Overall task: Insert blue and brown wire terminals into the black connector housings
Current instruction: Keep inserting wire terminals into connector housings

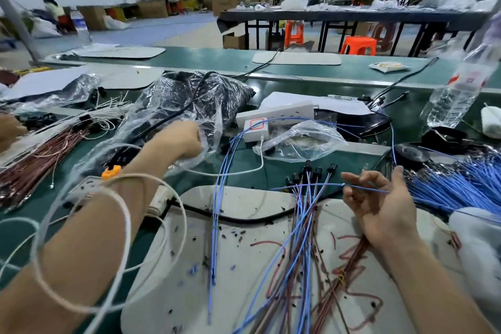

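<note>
Task partway: several wired housings [309,172] are lying at the mat's [230,198] far edge; beyond it the left hand [184,141], fingers curled, grip hidden, is reaching into the bag [189,95], while the right hand [379,198], fingers loosely curled, is holding a blue wire [366,188] above its right edge.

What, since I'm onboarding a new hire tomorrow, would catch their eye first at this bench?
Most likely the fan of blue and brown wires, tipped with black housings, spread across the white pad at centre. Then the hands: the left hand reaches into a clear bag beyond the pad, and the right hand, palm up at right, holds a single blue wire.
</note>
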Motion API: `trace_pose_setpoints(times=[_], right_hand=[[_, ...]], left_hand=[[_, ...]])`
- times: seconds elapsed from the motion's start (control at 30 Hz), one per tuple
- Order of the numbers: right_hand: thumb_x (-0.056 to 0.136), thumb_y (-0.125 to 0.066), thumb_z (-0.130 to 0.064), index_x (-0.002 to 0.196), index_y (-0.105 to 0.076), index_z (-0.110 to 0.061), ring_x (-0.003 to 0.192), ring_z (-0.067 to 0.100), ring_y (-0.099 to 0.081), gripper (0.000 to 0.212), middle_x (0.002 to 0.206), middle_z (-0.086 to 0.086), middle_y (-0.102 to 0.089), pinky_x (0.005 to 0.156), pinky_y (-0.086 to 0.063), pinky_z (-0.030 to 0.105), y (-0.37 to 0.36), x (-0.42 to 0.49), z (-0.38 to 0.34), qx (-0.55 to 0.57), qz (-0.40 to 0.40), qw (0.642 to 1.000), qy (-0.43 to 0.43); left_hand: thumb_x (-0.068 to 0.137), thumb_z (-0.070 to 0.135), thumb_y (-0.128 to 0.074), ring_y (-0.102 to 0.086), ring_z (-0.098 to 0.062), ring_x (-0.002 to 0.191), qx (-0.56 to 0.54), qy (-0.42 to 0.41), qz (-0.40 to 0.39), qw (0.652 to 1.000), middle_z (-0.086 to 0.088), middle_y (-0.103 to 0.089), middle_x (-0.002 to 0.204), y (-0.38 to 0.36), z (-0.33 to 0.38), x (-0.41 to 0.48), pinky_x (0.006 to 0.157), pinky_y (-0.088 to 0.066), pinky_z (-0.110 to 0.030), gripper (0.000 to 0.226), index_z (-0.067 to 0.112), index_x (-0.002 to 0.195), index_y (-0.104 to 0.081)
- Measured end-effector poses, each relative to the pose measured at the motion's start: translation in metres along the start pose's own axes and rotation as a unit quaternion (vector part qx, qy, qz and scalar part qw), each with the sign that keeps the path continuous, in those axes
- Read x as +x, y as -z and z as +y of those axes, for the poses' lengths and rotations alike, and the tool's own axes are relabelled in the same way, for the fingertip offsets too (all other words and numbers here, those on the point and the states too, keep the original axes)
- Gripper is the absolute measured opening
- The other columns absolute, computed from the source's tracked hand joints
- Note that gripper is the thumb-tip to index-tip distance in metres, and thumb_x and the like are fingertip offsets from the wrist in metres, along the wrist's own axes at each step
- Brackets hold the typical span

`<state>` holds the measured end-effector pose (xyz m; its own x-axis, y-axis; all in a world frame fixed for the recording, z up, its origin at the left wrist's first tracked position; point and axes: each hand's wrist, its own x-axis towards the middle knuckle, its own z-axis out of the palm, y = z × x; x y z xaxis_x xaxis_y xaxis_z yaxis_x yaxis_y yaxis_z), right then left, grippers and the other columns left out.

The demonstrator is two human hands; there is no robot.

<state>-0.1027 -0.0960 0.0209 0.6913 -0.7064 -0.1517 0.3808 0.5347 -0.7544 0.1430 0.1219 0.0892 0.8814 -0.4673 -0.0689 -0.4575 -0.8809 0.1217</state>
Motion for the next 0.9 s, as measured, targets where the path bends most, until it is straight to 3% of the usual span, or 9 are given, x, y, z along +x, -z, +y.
trace_pose_setpoints(times=[0.1, 0.17, 0.23, 0.3, 0.4, 0.5, 0.67, 0.77, 0.9], right_hand=[[0.098, -0.019, -0.058, 0.048, -0.058, -0.015, 0.05, 0.021, -0.064, 0.076, 0.062, 0.011, -0.069, 0.051, -0.054, 0.02, 0.0, -0.001, -0.001, -0.019, -0.008, 1.0, 0.0], [0.097, -0.02, -0.059, 0.046, -0.058, -0.015, 0.05, 0.022, -0.063, 0.078, 0.056, 0.009, -0.065, 0.053, -0.054, 0.021, -0.001, -0.002, -0.001, -0.014, -0.004, 1.0, 0.01], [0.097, -0.021, -0.059, 0.045, -0.059, -0.015, 0.048, 0.019, -0.06, 0.078, 0.052, 0.006, -0.061, 0.054, -0.052, 0.019, -0.002, -0.004, -0.002, 0.012, -0.004, 1.0, 0.024], [0.097, -0.022, -0.058, 0.044, -0.058, -0.014, 0.047, 0.016, -0.058, 0.078, 0.049, 0.004, -0.058, 0.053, -0.05, 0.017, -0.001, -0.005, -0.007, 0.04, 0.001, 0.999, 0.033], [0.097, -0.025, -0.058, 0.045, -0.057, -0.014, 0.047, 0.018, -0.055, 0.075, 0.05, 0.006, -0.057, 0.051, -0.048, 0.015, 0.006, -0.001, -0.015, 0.072, 0.029, 0.996, 0.036], [0.096, -0.035, -0.054, 0.05, -0.059, -0.014, 0.047, 0.017, -0.055, 0.065, 0.054, 0.006, -0.061, 0.052, -0.048, 0.015, 0.009, 0.001, -0.018, 0.066, 0.06, 0.995, 0.032], [0.087, -0.057, -0.016, 0.081, -0.059, -0.009, 0.053, 0.009, -0.062, 0.009, 0.072, 0.004, -0.071, 0.055, -0.055, 0.018, -0.002, -0.003, 0.0, -0.049, -0.008, 0.999, 0.019], [0.092, -0.049, 0.001, 0.081, -0.06, -0.004, 0.056, 0.014, -0.067, 0.016, 0.066, 0.007, -0.07, 0.059, -0.057, 0.021, -0.013, -0.01, 0.019, -0.129, -0.049, 0.99, 0.016], [0.098, -0.043, -0.002, 0.084, -0.058, -0.005, 0.064, 0.016, -0.069, 0.021, 0.071, 0.006, -0.07, 0.066, -0.058, 0.023, -0.018, -0.015, 0.018, -0.146, -0.002, 0.983, 0.108]], left_hand=[[0.088, 0.022, -0.065, -0.056, -0.017, 0.077, -0.086, -0.058, 0.134, 0.986, -0.001, -0.064, 0.087, 0.01, 0.03, -0.029, 0.073, -0.045, -0.025, 0.009, 0.015, 0.094, -0.066], [0.085, 0.028, -0.07, -0.059, -0.011, 0.071, -0.225, -0.14, 0.195, 0.944, 0.008, -0.061, 0.078, 0.005, 0.057, -0.049, 0.069, -0.045, -0.019, 0.01, 0.025, 0.093, -0.064], [0.085, 0.024, -0.069, -0.062, 0.001, 0.075, -0.343, -0.241, 0.105, 0.902, 0.015, -0.062, 0.081, -0.016, 0.085, -0.065, 0.07, -0.048, -0.01, 0.012, 0.025, 0.092, -0.06], [0.085, 0.019, -0.069, -0.061, 0.001, 0.079, -0.376, -0.285, 0.005, 0.881, 0.012, -0.063, 0.087, -0.048, 0.106, -0.07, 0.076, -0.046, -0.009, 0.014, 0.022, 0.094, -0.058], [0.084, 0.019, -0.071, -0.058, -0.004, 0.068, -0.41, -0.286, -0.035, 0.865, 0.007, -0.065, 0.079, -0.082, 0.116, -0.067, 0.072, -0.045, -0.022, 0.013, 0.023, 0.091, -0.061], [0.083, 0.018, -0.073, -0.054, 0.004, 0.059, -0.468, -0.285, -0.028, 0.836, 0.015, -0.063, 0.069, -0.092, 0.115, -0.068, 0.065, -0.042, -0.015, 0.017, 0.03, 0.084, -0.062], [0.083, 0.008, -0.071, -0.065, -0.004, 0.078, -0.529, -0.294, 0.001, 0.796, 0.005, -0.071, 0.084, -0.098, 0.117, -0.076, 0.077, -0.047, -0.015, 0.015, 0.02, 0.09, -0.065], [0.083, 0.005, -0.07, -0.067, -0.009, 0.081, -0.547, -0.294, 0.042, 0.783, 0.002, -0.071, 0.087, -0.099, 0.115, -0.078, 0.08, -0.05, -0.019, 0.017, 0.019, 0.09, -0.064], [0.08, 0.003, -0.073, -0.065, -0.007, 0.09, -0.542, -0.277, 0.141, 0.781, 0.006, -0.067, 0.109, -0.1, 0.115, -0.079, 0.079, -0.051, -0.02, 0.02, 0.016, 0.093, -0.065]])
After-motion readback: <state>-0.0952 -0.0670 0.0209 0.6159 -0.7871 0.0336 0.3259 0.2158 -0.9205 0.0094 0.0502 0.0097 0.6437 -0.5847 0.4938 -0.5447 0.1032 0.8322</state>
